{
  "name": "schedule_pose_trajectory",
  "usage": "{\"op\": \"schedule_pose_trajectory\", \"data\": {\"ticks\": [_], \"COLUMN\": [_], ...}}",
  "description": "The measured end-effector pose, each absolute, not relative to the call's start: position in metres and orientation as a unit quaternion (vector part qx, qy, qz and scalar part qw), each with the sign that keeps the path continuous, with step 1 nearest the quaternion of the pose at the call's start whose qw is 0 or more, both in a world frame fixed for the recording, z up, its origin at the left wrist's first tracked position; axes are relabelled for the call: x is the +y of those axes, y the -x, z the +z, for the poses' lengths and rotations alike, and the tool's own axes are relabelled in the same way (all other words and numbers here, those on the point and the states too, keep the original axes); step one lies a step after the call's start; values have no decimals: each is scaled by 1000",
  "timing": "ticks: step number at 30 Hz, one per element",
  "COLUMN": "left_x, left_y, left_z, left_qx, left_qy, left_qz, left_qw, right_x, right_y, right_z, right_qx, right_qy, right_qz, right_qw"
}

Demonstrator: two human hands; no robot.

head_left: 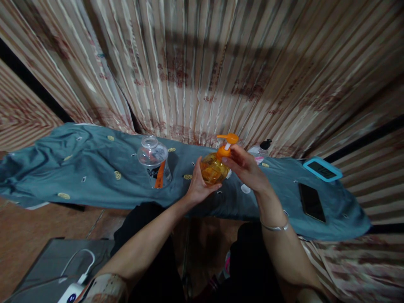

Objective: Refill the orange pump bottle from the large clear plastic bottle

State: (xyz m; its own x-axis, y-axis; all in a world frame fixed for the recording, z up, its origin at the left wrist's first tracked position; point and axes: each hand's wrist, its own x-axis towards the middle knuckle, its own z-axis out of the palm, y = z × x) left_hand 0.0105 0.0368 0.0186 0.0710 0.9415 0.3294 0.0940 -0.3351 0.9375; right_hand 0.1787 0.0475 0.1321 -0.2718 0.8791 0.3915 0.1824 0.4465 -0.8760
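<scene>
An orange pump bottle [213, 167] with amber liquid stands on the teal cloth-covered table [94, 168]. My left hand [198, 186] cups the bottle's body from the left and below. My right hand [246, 167] grips the neck just under the orange pump head [227, 140]. A clear plastic bottle [154, 162] with an orange-marked label stands to the left, apart from both hands. A small white cap-like disc [245, 189] lies on the cloth below my right wrist.
A black phone [312, 202] and a teal-framed device [322, 169] lie at the right end of the table. A small black-capped bottle [264, 146] sits behind my right hand. Striped curtains [202, 71] hang behind. A grey box with a white cable [75, 261] sits at lower left.
</scene>
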Motion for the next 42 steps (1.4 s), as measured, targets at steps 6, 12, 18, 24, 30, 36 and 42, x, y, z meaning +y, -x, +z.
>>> {"op": "schedule_pose_trajectory", "data": {"ticks": [6, 12, 18, 24, 30, 36, 42], "left_x": [36, 36, 38, 37, 36, 37, 35], "left_y": [-11, -11, -12, -13, -12, -14, -17], "left_z": [19, 21, 20, 21, 24, 22, 22], "left_qx": [431, 433, 425, 425, 427, 423, 420], "left_qy": [-615, -622, -629, -634, -632, -636, -638], "left_qz": [525, 518, 519, 516, 512, 516, 514], "left_qw": [401, 396, 393, 389, 396, 387, 392], "right_x": [51, 50, 51, 48, 49, 51, 39], "right_y": [-176, -184, -181, -183, -183, -177, -180], "right_z": [120, 131, 123, 131, 125, 120, 149], "right_qx": [-673, -713, -681, -695, -677, -660, -629], "right_qy": [419, 349, 386, 362, 376, 394, 371], "right_qz": [325, 384, 354, 385, 378, 354, 331], "right_qw": [516, 472, 512, 487, 508, 533, 598]}}
